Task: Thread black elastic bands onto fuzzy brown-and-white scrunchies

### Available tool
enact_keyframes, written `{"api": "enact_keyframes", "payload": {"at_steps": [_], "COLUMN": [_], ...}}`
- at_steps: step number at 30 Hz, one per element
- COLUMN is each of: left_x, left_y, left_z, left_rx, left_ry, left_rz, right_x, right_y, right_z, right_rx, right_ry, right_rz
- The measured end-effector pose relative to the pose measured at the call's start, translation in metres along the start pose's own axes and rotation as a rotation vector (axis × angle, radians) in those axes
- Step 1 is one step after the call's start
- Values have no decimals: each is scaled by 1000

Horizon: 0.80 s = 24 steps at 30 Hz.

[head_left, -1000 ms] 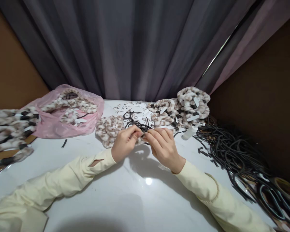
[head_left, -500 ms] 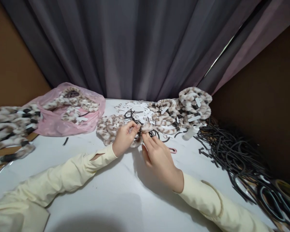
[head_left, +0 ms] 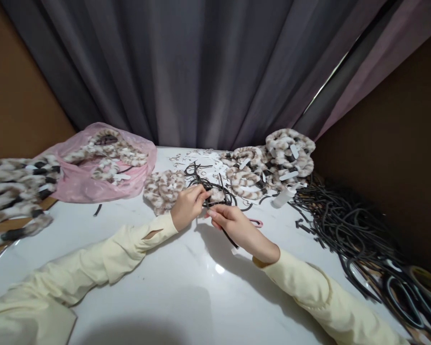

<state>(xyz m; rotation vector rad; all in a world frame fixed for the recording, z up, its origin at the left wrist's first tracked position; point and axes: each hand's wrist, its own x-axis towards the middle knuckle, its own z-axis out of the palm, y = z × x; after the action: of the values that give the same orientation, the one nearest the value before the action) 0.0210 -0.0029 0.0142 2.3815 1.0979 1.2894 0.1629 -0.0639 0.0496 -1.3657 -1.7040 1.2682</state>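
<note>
My left hand (head_left: 189,205) is closed in a pinch at the end of a short brown-and-white plush tube (head_left: 217,195); its fingertips partly hide the grip. Just below and to the right, my right hand (head_left: 241,227) pinches a thin black cord (head_left: 231,238), whose lower end slants out under the fingers above the table. Behind both hands lies a loose tangle of black cords (head_left: 231,197). A coiled heap of the same plush (head_left: 165,188) rests beside my left hand.
Plush rings with white tags (head_left: 290,152) are piled at back right, near a small white bottle (head_left: 284,196). Black cords (head_left: 345,220) and scissors (head_left: 402,299) lie along the right. A pink bag (head_left: 75,179) holds plush pieces; more plush tubes (head_left: 10,184) lie far left.
My right hand has drawn down and slightly right from the plush tube, and a black cord now shows below its fingers. My left hand has shifted slightly right.
</note>
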Motion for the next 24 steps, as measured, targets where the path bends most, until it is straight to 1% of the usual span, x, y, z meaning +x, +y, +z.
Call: {"api": "enact_keyframes", "payload": {"at_steps": [4, 8, 11, 13, 15, 17, 20, 24], "left_x": [-2, -4, -5, -5, -6, -5, -5, -6], "left_y": [-7, -9, -7, -3, 2, 6, 12, 17], "left_z": [7, 9, 8, 6, 5, 3, 1, -2], "left_rx": [48, 53, 39, 16, -14, -46, -84, -130], "left_ry": [8, -34, -96, -125, -135, -137, -157, -192], "left_rz": [75, 118, 145, 152, 123, 67, 16, 40], "right_x": [-2, -8, -8, -5, 1, 8, 17, 22], "right_y": [2, 2, 2, 2, 5, 10, 21, 29], "right_z": [0, 0, -4, -10, -17, -24, -31, -34], "right_rx": [-397, -837, -1116, -1212, -1237, -1192, -1058, -933], "right_ry": [34, 75, 168, 242, 300, 321, 281, 229], "right_rz": [-57, -162, -302, -386, -437, -463, -488, -516]}}
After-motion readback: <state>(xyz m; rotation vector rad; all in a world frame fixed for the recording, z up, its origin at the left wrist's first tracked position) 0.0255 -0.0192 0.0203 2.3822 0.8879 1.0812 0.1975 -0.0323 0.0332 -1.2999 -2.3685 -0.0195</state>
